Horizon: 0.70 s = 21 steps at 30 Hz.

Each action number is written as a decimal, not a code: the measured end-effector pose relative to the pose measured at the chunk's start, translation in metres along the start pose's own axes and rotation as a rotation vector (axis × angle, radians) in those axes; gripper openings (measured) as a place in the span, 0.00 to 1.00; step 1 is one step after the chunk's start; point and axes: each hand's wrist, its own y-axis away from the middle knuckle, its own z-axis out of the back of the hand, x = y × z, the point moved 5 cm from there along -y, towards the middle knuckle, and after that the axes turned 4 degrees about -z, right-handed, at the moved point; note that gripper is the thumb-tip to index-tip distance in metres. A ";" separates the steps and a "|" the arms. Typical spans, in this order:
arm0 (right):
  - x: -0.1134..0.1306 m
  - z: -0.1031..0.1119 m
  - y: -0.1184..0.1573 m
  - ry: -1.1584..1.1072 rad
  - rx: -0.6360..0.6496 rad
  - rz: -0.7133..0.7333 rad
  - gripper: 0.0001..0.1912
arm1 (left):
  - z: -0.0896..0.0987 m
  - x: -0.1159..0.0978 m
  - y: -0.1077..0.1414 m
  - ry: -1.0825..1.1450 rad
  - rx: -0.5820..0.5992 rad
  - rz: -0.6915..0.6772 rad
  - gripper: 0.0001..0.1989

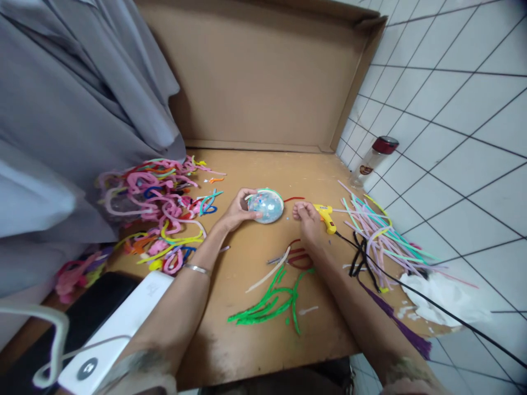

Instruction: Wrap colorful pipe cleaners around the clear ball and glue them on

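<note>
My left hand [240, 211] is closed around the side of a clear round ball [267, 207], with bluish and coloured specks showing in it. A pale green and a white strip curve along the ball's upper edge. To its right, my right hand [305, 215] is held in a pinch; whatever is between its fingers is hidden. Just beyond that hand lies a yellow glue gun [327, 218] with a stick out of its back. A red pipe cleaner [294, 198] lies between the ball and the gun. Green pipe cleaners [267, 307] and a white one [269, 271] lie nearer me.
A tangled heap of mostly pink pipe cleaners [152, 203] covers the left side. Lilac and mint ones [370, 230] lie right, crossed by the gun's black cord [395, 280]. A bottle [370, 162] stands by the tiled wall. A white power bank [119, 329] lies front left.
</note>
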 end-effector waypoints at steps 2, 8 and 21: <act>-0.008 -0.004 -0.002 -0.078 0.061 -0.123 0.19 | -0.001 0.001 0.001 0.036 0.015 0.029 0.40; -0.011 -0.015 0.003 -0.075 0.187 -0.132 0.19 | -0.002 0.003 0.003 0.031 0.056 0.053 0.41; 0.005 -0.004 -0.002 0.081 0.080 -0.034 0.20 | -0.034 -0.012 0.002 -0.065 0.281 0.013 0.41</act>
